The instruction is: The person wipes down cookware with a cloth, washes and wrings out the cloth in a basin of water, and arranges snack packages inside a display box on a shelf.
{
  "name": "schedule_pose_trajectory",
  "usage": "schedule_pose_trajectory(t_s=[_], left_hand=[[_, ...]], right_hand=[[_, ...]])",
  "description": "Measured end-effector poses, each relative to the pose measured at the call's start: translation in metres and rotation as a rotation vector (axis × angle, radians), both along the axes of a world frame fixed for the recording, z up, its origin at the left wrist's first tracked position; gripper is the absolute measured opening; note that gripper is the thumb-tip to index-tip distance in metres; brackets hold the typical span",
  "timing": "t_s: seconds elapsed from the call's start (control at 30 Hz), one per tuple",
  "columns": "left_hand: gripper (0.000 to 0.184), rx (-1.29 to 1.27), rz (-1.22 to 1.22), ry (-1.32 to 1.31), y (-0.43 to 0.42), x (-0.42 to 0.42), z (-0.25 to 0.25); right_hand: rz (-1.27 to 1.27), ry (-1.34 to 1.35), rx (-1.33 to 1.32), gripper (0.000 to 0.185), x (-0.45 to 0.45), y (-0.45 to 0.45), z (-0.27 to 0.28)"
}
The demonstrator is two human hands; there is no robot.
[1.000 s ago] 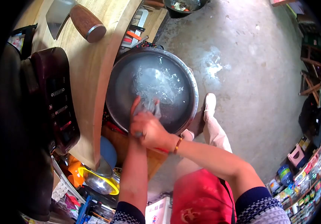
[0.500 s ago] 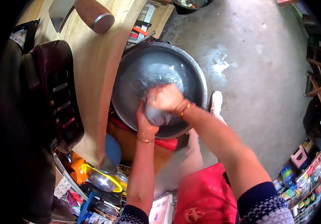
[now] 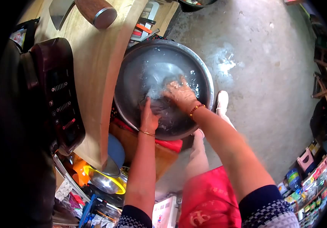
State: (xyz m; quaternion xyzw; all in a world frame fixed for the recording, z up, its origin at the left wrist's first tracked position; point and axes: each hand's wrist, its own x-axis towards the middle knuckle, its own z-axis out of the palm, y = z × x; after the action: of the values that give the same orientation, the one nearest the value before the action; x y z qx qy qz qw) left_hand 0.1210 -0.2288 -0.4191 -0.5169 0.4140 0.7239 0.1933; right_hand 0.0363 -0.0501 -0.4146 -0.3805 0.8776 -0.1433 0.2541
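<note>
Near mid-frame, rippling water [image 3: 133, 81] blurs the fingers of your right hand [image 3: 181, 93] and hides your left hand's [image 3: 149, 117] fingertips; the shape between them (something greyish) is too murky to tell. The top edge crops your knife [image 3: 95, 13] and pan [image 3: 194, 9]. At lower right, the packets [image 3: 323, 174] are too small to identify.

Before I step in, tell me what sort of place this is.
Probably a kitchen or food-preparation corner; whether home or business, I can't tell. A wooden-handled cleaver lies on the thick wooden worktop, and a large basin of water stands beside it.
</note>
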Motion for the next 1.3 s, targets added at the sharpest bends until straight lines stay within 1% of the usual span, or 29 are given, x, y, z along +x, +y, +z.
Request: schedule_pose_trajectory(t_s=[0.03, 0.07, 0.1, 0.13, 0.17, 0.2, 0.23, 0.27, 0.3, 0.33, 0.37, 0.4, 0.43, 0.53, 0.6, 0.63, 0.7, 0.77, 0.83, 0.87, 0.9, 0.97, 1.03, 1.07, 1.1, 1.17, 1.2, 1.23, 1.3], left_hand=[[0.054, -0.039, 0.051, -0.052, 0.019, -0.015, 0.026], [0.044, -0.078, 0.100, -0.101, 0.030, -0.026, 0.041], [0.044, -0.077, 0.098, -0.098, 0.030, -0.026, 0.040], [0.046, 0.057, 0.070, 0.029, 0.029, -0.027, 0.037], [0.048, 0.193, 0.042, 0.157, 0.028, -0.027, 0.033], [0.041, 0.399, 0.017, 0.318, 0.021, -0.026, 0.035], [0.038, 0.164, -0.252, 0.542, 0.017, -0.021, 0.027], [0.035, -0.130, -0.459, 0.739, 0.014, -0.015, 0.018], [0.034, -0.393, -0.601, 0.721, 0.014, -0.011, 0.021], [0.033, -0.659, -0.737, 0.670, 0.019, -0.016, 0.036], [0.035, -0.453, -0.595, 0.708, 0.020, -0.015, 0.057], [0.037, -0.349, -0.523, 0.726, 0.024, -0.016, 0.067], [0.038, -0.245, -0.450, 0.739, 0.028, -0.017, 0.076], [0.034, 0.074, 0.047, 0.599, 0.039, -0.014, 0.072], [0.032, 0.284, 0.378, 0.483, 0.044, -0.011, 0.069], [0.032, 0.288, 0.378, 0.486, 0.043, -0.010, 0.059], [0.034, 0.377, 0.240, 0.636, 0.029, 0.004, 0.024], [0.037, 0.464, 0.090, 0.787, 0.014, 0.015, -0.012], [0.039, 0.505, 0.006, 0.857, 0.017, 0.006, 0.004], [0.040, 0.301, 0.140, 0.508, 0.028, -0.009, 0.043], [0.040, 0.096, 0.268, 0.160, 0.034, -0.019, 0.067], [0.042, 0.041, 0.316, 0.115, 0.017, -0.017, 0.070], [0.049, -0.103, 0.109, 0.182, -0.002, -0.009, 0.064], [0.066, -0.372, -0.086, 0.000, -0.002, -0.008, 0.060], [0.066, -0.375, -0.081, 0.003, 0.003, -0.009, 0.062], [0.084, -1.476, -1.163, 0.124, 0.019, -0.017, 0.069], [0.098, -1.418, -1.362, 0.077, 0.027, -0.033, 0.075], [0.098, -1.418, -1.361, 0.075, 0.027, -0.038, 0.068], [0.103, -1.407, -1.735, 0.235, 0.025, -0.047, 0.051]], right_hand=[[0.000, 0.000, 0.002, 0.045, 0.004, -0.006, 0.001], [-0.398, -0.151, -0.173, 0.037, 0.013, -0.019, 0.002], [-0.794, -0.302, -0.351, 0.030, 0.021, -0.031, 0.000], [-0.717, -0.228, -0.700, 0.022, 0.020, -0.037, 0.008], [-0.684, -0.244, -0.738, 0.020, 0.032, -0.040, 0.022], [-0.595, -0.149, -0.771, 0.023, 0.035, -0.040, 0.042], [-0.573, -0.143, -0.828, 0.023, 0.039, -0.042, 0.059], [-0.525, -0.206, -0.907, 0.018, 0.042, -0.044, 0.072], [-0.479, -0.273, -0.988, 0.015, 0.044, -0.045, 0.083], [-0.480, -0.273, -0.989, 0.015, 0.048, -0.045, 0.095], [-0.457, -0.338, -1.027, 0.015, 0.051, -0.045, 0.106], [-0.433, -0.405, -1.063, 0.015, 0.053, -0.045, 0.111], [-0.435, -0.404, -1.062, 0.015, 0.053, -0.044, 0.110], [-0.437, -0.335, -1.056, 0.017, 0.050, -0.038, 0.104], [-0.373, -0.059, -0.999, 0.021, 0.042, -0.039, 0.093], [-0.370, -0.054, -0.996, 0.021, 0.038, -0.040, 0.084], [-0.362, -0.144, -0.889, 0.023, 0.034, -0.044, 0.071], [-0.326, -0.082, -0.857, 0.023, 0.023, -0.044, 0.063], [-0.353, -0.102, -0.573, 0.021, 0.003, -0.041, 0.049], [-0.302, -0.058, -0.476, 0.020, -0.012, -0.034, 0.042], [-0.250, -0.012, -0.378, 0.018, -0.026, -0.024, 0.035], [-0.083, -0.017, -0.258, 0.026, -0.043, -0.001, 0.033], [-0.173, 0.158, -0.143, 0.043, -0.039, 0.013, 0.017], [-0.217, 0.107, -0.084, 0.054, -0.037, 0.020, 0.013], [-0.212, 0.110, -0.088, 0.054, -0.029, 0.019, 0.007], [-0.263, 0.161, 0.021, 0.054, -0.007, 0.012, -0.012], [-0.197, 0.066, 0.064, 0.052, -0.002, 0.008, -0.003], [-0.196, 0.065, 0.064, 0.052, 0.003, 0.007, -0.006], [0.160, -0.011, 0.063, 0.054, 0.007, 0.007, -0.012]])
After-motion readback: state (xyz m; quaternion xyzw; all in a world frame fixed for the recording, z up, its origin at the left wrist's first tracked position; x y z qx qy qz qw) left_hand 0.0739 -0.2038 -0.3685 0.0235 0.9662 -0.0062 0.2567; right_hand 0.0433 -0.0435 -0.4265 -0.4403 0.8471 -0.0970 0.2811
